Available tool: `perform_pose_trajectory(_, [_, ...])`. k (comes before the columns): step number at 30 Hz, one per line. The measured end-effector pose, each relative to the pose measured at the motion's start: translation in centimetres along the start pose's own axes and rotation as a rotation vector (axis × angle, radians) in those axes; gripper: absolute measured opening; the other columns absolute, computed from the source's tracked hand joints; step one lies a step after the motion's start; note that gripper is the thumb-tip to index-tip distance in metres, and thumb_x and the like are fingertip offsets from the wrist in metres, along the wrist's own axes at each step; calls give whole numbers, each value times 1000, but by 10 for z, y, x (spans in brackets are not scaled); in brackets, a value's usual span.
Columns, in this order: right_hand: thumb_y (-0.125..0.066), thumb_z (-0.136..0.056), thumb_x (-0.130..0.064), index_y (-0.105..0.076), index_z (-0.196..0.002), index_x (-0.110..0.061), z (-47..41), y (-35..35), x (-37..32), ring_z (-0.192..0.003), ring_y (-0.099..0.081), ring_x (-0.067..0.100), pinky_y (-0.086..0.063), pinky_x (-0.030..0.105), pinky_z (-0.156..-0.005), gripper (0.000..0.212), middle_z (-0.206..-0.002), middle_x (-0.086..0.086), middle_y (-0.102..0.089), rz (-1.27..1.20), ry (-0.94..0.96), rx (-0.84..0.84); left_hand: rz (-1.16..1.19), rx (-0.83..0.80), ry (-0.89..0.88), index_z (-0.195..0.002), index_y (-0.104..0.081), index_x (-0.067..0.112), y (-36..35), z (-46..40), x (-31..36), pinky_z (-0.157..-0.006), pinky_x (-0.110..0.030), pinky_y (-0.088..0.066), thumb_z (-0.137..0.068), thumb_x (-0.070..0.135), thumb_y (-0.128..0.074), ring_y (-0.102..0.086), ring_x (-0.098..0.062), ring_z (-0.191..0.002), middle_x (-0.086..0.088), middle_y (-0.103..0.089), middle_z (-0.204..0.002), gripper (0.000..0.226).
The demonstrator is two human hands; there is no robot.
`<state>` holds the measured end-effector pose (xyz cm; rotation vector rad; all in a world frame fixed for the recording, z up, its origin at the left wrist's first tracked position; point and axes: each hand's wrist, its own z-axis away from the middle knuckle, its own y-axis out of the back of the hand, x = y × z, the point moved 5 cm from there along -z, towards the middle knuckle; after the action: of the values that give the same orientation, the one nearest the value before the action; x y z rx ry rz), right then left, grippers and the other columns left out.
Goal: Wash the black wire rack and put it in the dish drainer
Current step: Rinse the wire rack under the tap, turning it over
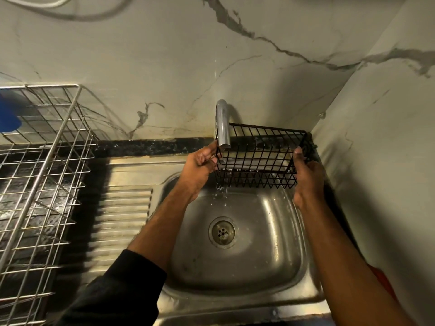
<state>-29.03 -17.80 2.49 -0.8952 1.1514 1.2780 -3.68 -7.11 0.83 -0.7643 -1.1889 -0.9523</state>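
Observation:
A black wire rack (260,156), a small basket shape, is held over the steel sink (235,267) under the chrome tap (222,124). Water runs from the spout through the rack's left end and splashes into the basin. My left hand (200,165) grips the rack's left end. My right hand (307,177) grips its right end, thumb on the upper rim. The silver wire dish drainer (44,175) stands on the counter at the left.
A ribbed steel draining board (122,222) lies between the drainer and the basin. A blue object (8,114) sits at the drainer's far left corner. Marble-look walls close in behind and to the right of the sink. The drain (221,232) is open.

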Motion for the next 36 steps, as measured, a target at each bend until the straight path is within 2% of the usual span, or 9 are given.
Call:
perform_pose_trajectory(4, [-61,-94,-46,-62,-83,-22,-6,3,6,-83,-56,4,-42,24,-72,27,-86,-8,-64,-15,0,19,-50,12,10,-137,-63,20,-4,-2,-4,-118,-40,-37,-99,1,-57,-57,-9,-130,4,-69,-132,43])
perform_pose_trajectory(10, [-61,-93,-48,-64,-107,-17,-16,2,11,-93,-59,12,-45,28,-78,34,-101,-1,-66,-21,1,33,-54,12,-30,-130,-68,11,-7,1,7,-113,-37,-42,-100,0,-56,-63,-7,-121,2,-77,-114,34])
perform_pose_trajectory(13, [-63,-92,-48,-67,-106,-9,-19,-3,12,-88,-59,10,-44,28,-78,42,-94,-2,-66,12,-4,1,-41,-12,-58,-136,-62,10,-6,1,14,-112,-38,-45,-99,-1,-56,-61,-10,-125,1,-72,-127,40])
perform_pose_trajectory(17, [-68,-88,-49,-69,-104,-2,-20,-4,16,-88,-63,14,-45,22,-69,49,-99,8,-72,56,4,7,-29,-40,-52,-148,-48,13,-1,-9,24,-103,-22,-50,-97,-10,-52,-56,-11,-132,-2,-61,-143,56])
perform_pose_trajectory(23, [-69,-87,-49,-68,-100,-4,-23,-5,17,-78,-57,2,-42,25,-73,47,-94,3,-72,36,-44,-22,-47,-59,-33,-150,-45,16,1,-15,27,-115,-34,-41,-97,-12,-51,-61,-9,-126,-1,-61,-143,60])
perform_pose_trajectory(28, [-69,-90,-41,-62,-107,-20,-23,-2,12,-93,-64,10,-49,28,-80,29,-110,4,-71,51,21,-3,-28,-44,-26,-141,-56,7,-6,-9,20,-115,-41,-43,-95,-10,-57,-64,-22,-124,-11,-71,-116,48])
perform_pose_trajectory(31, [-71,-87,-43,-63,-114,-14,-24,-1,11,-101,-68,20,-55,37,-92,40,-110,6,-71,75,59,34,37,-15,-32,-117,-69,15,-13,0,19,-112,-52,-44,-93,-8,-62,-66,-29,-120,1,-71,-90,34])
perform_pose_trajectory(34, [-71,-87,-42,-63,-114,-13,-21,-2,10,-101,-67,22,-55,38,-92,41,-108,7,-71,106,73,25,102,3,-63,-135,-59,6,-19,12,19,-106,-40,-51,-93,-11,-59,-69,-15,-112,13,-76,-91,45])
perform_pose_trajectory(36, [-71,-86,-47,-64,-110,-12,-17,-2,12,-99,-68,22,-55,34,-86,43,-105,6,-71,141,85,6,140,22,-66,-145,-50,4,-17,19,17,-97,-29,-55,-94,-12,-57,-71,-12,-106,11,-77,-109,54])
